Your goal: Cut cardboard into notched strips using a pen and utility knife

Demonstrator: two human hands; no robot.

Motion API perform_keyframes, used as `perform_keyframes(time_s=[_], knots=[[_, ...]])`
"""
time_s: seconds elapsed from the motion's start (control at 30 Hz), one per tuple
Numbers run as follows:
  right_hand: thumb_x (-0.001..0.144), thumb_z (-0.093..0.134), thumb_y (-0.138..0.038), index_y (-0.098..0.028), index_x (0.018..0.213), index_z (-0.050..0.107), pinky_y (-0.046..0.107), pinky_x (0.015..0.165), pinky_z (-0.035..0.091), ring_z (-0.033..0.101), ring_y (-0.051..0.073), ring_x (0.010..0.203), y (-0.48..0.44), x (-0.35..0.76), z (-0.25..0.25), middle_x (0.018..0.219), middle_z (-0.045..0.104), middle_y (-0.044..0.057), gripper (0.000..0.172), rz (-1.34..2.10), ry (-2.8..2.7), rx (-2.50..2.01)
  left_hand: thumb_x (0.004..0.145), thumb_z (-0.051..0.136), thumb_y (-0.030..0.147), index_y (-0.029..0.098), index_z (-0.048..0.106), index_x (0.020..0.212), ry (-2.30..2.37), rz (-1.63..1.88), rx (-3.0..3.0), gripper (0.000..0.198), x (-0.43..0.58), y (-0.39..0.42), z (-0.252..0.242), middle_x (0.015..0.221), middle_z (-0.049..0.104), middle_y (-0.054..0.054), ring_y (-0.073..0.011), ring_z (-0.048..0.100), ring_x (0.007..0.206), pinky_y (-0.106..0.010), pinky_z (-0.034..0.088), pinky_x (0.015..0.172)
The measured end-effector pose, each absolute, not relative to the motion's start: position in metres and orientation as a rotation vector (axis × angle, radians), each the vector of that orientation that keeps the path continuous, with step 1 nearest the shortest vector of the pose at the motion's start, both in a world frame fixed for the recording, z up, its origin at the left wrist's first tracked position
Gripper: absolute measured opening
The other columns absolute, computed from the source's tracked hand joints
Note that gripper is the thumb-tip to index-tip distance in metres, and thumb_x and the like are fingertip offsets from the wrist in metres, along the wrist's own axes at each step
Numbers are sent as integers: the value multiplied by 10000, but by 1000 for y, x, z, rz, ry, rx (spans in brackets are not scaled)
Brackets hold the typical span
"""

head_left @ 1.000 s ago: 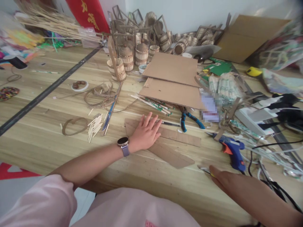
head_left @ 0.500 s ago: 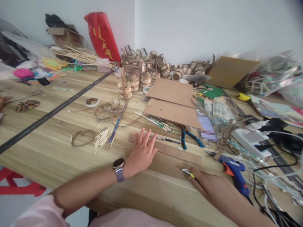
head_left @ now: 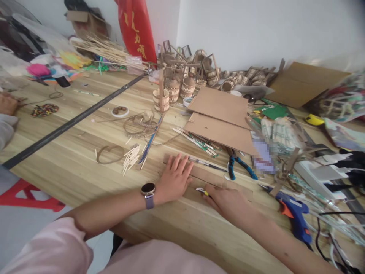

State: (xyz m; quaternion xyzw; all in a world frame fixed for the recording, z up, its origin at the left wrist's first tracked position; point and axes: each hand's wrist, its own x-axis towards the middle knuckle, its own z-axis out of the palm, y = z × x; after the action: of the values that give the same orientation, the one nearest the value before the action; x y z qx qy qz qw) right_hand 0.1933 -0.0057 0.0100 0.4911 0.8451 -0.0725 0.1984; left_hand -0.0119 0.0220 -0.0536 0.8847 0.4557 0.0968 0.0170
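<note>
My left hand (head_left: 174,182) lies flat with its fingers spread, pressing on a narrow cardboard strip (head_left: 209,179) on the wooden table. Close by on the right, my right hand (head_left: 224,198) is closed around a yellow utility knife (head_left: 205,193). Its blade points left toward my left hand, along the near side of the strip; whether the tip touches the cardboard I cannot tell. A pen (head_left: 203,163) lies just beyond the strip. Blue-handled pliers (head_left: 239,167) rest behind my right hand.
Cardboard sheets (head_left: 222,131) lie farther back, before many small bamboo baskets (head_left: 161,99). A blue glue gun (head_left: 295,213) and cables lie at right. Cut sticks (head_left: 131,159) and a coiled braid (head_left: 139,125) lie left. Another person's hand (head_left: 8,103) shows at far left.
My right hand has moved left with the utility knife, nearer to my left hand. My left hand stays on the strip. The camera view has shifted, moving the scene rightward in frame.
</note>
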Motion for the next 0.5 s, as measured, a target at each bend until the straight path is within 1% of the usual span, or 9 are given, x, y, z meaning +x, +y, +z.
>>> perform_keyframes(time_s=[0.27, 0.37, 0.5], knots=[[1031, 399, -299, -213, 1083, 626, 252, 546, 446, 764, 231, 824, -3, 184, 17, 888, 793, 66, 248, -217, 2260, 1359, 1048, 347, 403, 104, 406, 1508, 1419, 336, 2741, 551, -12, 20, -54, 1600, 336, -186, -410, 220, 1502, -618, 203, 1194], [1026, 417, -300, -211, 1066, 641, 259, 547, 454, 765, 236, 814, 0, 181, 19, 885, 792, 68, 244, -207, 2251, 1341, 1045, 356, 404, 105, 414, 1504, 1420, 328, 2755, 550, -12, 20, -53, 1600, 338, -182, -407, 229, 1500, -615, 204, 1193], [1025, 428, -294, -199, 1012, 661, 260, 532, 461, 764, 248, 773, 3, 178, 24, 834, 781, 87, 252, -150, 2260, 1308, 1043, 367, 406, 109, 429, 1496, 1428, 324, 2764, 546, -11, 20, -52, 1593, 354, -181, -405, 244, 1495, -615, 213, 1187]])
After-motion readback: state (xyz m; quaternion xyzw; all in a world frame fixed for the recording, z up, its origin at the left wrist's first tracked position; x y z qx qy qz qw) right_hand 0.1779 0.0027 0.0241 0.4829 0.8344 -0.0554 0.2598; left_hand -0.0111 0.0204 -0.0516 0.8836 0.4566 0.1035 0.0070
